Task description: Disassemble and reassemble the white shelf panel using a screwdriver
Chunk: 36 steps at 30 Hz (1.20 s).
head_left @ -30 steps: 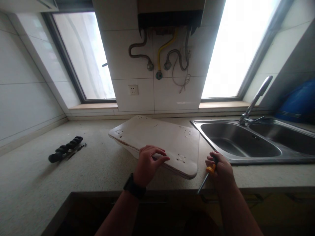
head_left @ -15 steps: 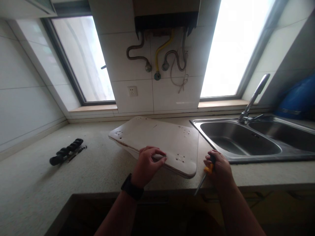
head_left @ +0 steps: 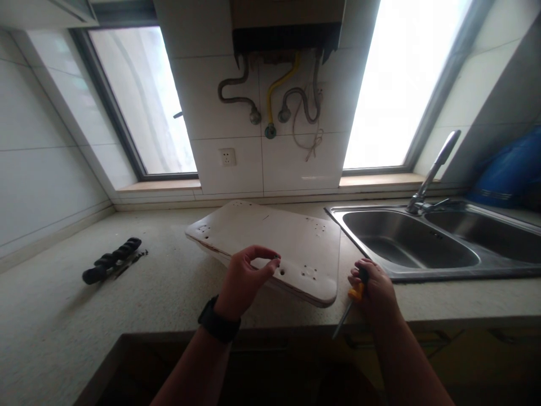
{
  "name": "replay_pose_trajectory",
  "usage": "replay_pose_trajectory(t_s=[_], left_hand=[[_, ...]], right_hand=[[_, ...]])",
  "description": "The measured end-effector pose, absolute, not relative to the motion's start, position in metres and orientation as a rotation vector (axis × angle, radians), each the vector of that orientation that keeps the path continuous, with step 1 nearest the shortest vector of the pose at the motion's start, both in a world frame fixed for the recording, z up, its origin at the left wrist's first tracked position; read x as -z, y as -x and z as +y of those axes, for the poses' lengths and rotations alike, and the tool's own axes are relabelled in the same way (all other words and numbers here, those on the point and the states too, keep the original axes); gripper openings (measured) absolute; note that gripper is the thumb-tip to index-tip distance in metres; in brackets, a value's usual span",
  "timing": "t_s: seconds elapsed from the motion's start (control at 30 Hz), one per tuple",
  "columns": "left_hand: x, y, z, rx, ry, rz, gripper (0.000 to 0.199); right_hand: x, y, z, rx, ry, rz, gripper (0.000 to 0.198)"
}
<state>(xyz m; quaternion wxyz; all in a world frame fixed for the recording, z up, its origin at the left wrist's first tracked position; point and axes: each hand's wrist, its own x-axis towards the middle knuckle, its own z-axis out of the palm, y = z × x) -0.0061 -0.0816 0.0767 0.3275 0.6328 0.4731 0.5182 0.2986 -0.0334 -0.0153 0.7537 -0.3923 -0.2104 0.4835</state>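
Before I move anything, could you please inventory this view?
Counter: 1, pale, spanning view
Board: 1, white, on counter
Small piece: 1, dark, over board
Screwdriver: 1, black-orange, counter edge
Wheel-like parts: several, black, counter left
Sink: 1, steel, counter right
Faucet: 1, chrome, behind sink
Bulky object: 1, blue, right
Windows: 2, dark-framed, either side
Wall unit: 1, dark, top
Hoses: 3, grey or yellow, centre
Cord: 1, pale, beside hoses
Socket: 1 clear, white, below hoses
Watch: 1, black, left wrist
Left hand: 1, pinching small piece
Right hand: 1, holding screwdriver
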Motion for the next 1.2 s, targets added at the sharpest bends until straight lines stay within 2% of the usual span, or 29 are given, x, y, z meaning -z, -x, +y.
replay_pose_trajectory(t_s=[0.3, 0.43, 0.63, 0.7, 0.83, 1.1, 1.2], left_hand=[[-0.128, 0.04, -0.098, -1.484, -1.843, 1.167, 0.016], [-0.133, 0.082, -0.092, -1.455, -2.036, 1.451, 0.018], [-0.067, 0.203, -0.073, -1.213, -2.101, 2.017, 0.032], [-0.038, 0.251, -0.074, -1.116, -2.056, 2.133, 0.042], [0.002, 0.333, -0.085, -0.983, -2.058, 2.218, 0.043], [0.022, 0.405, -0.108, -0.606, -1.896, 2.631, 0.039], [0.025, 0.411, -0.11, -0.62, -1.8, 2.619, 0.042]], right_hand=[[0.018, -0.299, -0.032, -1.064, 0.87, -0.485, 0.034], [0.019, -0.299, -0.032, -1.065, 0.871, -0.499, 0.033], [0.018, -0.297, -0.032, -1.062, 0.877, -0.517, 0.035], [0.018, -0.297, -0.032, -1.053, 0.897, -0.516, 0.035], [0.017, -0.296, -0.033, -1.044, 0.921, -0.521, 0.034], [0.014, -0.293, -0.032, -1.013, 0.966, -0.556, 0.035], [0.018, -0.295, -0.03, -1.014, 1.005, -0.572, 0.033]])
